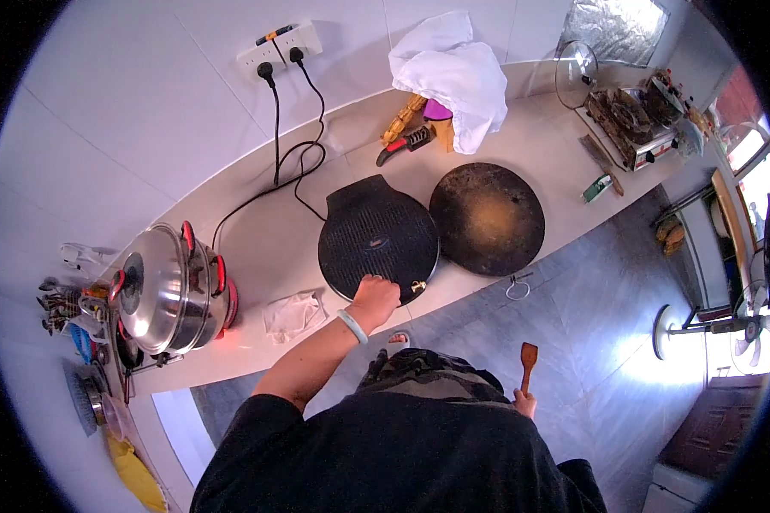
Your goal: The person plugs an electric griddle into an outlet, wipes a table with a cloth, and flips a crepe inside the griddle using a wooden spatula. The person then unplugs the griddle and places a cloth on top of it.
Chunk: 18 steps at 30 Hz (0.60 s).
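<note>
A black electric griddle (376, 222) with a ribbed round lid sits closed on the counter. My left hand (376, 301), wearing a pale bangle (352, 326), has its fingers curled over the front edge of that lid, beside a small gold-coloured latch (418, 287). The grip itself is partly hidden under the hand. Down at my right side, away from the counter, my right hand (524, 403) is closed round the handle of a wooden spatula (529, 356), blade up. Right of the griddle lies a dark round pan or lid (488, 220) with a brownish centre.
A steel steamer pot (167, 286) with red handles stands at the left, near a folded cloth (295, 317). Power cords (275, 141) run from a wall socket strip (280, 51) across the counter. Behind are a knife sharpener (406, 145) and white cloth (458, 81); a gas stove (633, 128) stands far right.
</note>
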Tool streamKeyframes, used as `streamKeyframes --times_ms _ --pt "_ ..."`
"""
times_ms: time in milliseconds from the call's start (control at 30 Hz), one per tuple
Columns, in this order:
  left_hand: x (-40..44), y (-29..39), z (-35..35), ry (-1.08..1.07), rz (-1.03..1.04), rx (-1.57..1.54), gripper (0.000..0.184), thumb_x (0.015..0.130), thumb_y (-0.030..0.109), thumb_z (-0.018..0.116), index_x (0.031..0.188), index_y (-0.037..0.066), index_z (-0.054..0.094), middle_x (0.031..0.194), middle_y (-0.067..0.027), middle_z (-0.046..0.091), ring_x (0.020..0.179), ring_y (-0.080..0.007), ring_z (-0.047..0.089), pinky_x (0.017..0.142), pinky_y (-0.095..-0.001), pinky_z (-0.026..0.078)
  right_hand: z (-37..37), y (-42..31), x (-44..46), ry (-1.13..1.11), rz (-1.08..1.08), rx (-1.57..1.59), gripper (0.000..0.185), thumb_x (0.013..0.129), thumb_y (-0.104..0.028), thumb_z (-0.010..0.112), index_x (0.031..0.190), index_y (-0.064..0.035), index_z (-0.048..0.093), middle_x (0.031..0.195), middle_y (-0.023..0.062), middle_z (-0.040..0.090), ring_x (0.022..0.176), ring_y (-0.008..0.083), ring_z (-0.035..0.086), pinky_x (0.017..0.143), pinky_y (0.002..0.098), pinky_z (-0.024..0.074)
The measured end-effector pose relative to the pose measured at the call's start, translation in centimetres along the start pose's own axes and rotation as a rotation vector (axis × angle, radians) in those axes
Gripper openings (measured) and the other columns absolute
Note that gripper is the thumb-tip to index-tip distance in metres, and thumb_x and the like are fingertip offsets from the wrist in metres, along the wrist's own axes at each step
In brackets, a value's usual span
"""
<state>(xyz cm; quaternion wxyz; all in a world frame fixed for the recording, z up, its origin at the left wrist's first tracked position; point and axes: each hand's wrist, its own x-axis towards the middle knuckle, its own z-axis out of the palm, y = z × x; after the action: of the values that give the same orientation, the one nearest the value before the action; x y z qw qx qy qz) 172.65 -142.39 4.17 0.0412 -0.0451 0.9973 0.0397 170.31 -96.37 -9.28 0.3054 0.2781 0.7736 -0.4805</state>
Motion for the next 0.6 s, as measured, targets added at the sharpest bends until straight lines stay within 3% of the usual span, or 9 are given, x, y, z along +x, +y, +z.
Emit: streamKeyframes --times_ms 600 --pt "0.1 0.3 -0.3 -0.077 -0.064 -0.001 0.023 0.069 0.028 0.067 0.066 0.006 0.066 0.068 -0.0128 0.064 0.071 -0.0269 0.064 0.066 -0.0381 0.047 -1.2 0.4 0.9 0.018 0.008 -0.008 0.022 0.081 -0.021 0.059 0.078 -0.0021 0.047 0.05 0.0032 0.043 0.036 0.0168 0.045 0.033 0.0323 0.0394"
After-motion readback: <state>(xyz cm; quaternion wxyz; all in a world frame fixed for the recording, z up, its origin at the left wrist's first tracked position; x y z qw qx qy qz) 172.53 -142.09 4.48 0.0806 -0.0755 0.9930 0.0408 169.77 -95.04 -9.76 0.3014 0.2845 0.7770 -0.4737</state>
